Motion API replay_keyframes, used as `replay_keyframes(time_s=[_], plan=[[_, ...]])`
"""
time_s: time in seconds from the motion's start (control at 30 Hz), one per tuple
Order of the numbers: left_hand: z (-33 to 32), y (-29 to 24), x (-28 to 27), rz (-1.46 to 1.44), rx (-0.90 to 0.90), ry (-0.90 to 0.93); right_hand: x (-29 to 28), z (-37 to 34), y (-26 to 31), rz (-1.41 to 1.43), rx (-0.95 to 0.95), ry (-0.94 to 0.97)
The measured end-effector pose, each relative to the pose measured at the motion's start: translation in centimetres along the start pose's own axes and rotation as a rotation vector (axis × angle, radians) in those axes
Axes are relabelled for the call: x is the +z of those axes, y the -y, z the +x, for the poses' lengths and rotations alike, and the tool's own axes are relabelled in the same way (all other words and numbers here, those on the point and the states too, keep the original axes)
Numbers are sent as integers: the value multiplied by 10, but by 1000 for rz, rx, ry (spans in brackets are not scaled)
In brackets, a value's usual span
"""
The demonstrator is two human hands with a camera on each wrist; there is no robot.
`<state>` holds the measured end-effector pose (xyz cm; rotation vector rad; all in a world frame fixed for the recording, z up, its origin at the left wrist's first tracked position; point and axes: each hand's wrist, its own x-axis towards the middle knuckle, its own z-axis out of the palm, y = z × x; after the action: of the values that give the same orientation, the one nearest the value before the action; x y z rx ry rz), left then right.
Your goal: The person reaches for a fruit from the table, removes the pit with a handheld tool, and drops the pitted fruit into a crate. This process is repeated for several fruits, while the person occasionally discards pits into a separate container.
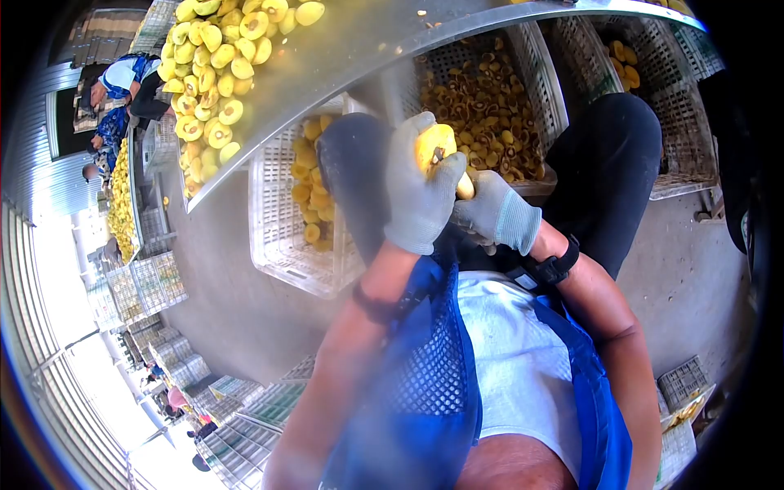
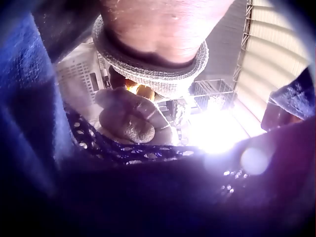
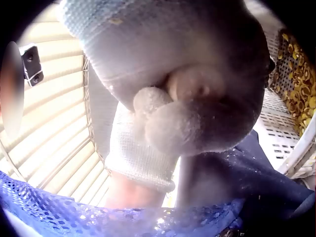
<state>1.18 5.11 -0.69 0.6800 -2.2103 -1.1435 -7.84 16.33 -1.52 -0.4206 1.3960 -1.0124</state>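
Note:
Near the middle of the head view, my gloved left hand (image 1: 416,184) holds a yellow peach half (image 1: 434,147), its cut face up with a dark hollow in the centre. Close against it, my gloved right hand (image 1: 496,214) grips a small tool by its handle; a pale yellow rounded part (image 1: 465,186) shows between the hands. The tool's working end is hidden at the fruit. In the right wrist view the curled fingers (image 3: 173,128) wrap round the handle, whose blunt brownish end (image 3: 200,88) shows in the fist. The left wrist view is dark and glary.
A metal table (image 1: 359,53) ahead bears a heap of yellow peach halves (image 1: 214,73). Below its edge stand a white crate (image 1: 273,245) with peach halves and another crate (image 1: 549,82) with brownish scraps. My knees flank the scraps crate. Other people (image 1: 122,90) work at the far left.

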Motion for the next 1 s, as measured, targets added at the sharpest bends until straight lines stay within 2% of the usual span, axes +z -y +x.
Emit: replay_keyframes(time_s=[0.07, 0.17, 0.27, 0.33, 0.47, 0.53, 0.67, 0.73, 0.87, 0.93, 1.0], plan=[[0, 1, -1, 3, 1, 11, 0, -1, 1, 3, 1, 3], [3, -3, -2, -41, -49, 32, -8, -8, 2, 251, -10, 185], [4, -9, 0, -133, -115, 33, -11, -8, 1, 314, -4, 281], [4, -6, 1, -178, -131, 37, -9, -8, 3, 240, -30, 207], [2, -2, -2, -78, -51, 80, -5, -3, 1, -21, -15, 60], [5, -1, -4, -24, -12, 98, -4, -4, 5, 0, 1, 55], [16, 2, -9, -343, -213, 166, -3, 1, 0, -10, -25, -12], [21, 16, -7, -563, -304, 146, -1, 3, -2, -157, -122, -102], [36, 11, -10, -438, -270, 295, 3, 9, -10, -335, -282, -297], [44, 8, -15, -285, -249, 397, 4, 5, -5, -442, -264, -332], [47, 8, -16, -256, -284, 444, 3, 4, -4, -512, -283, -356]])
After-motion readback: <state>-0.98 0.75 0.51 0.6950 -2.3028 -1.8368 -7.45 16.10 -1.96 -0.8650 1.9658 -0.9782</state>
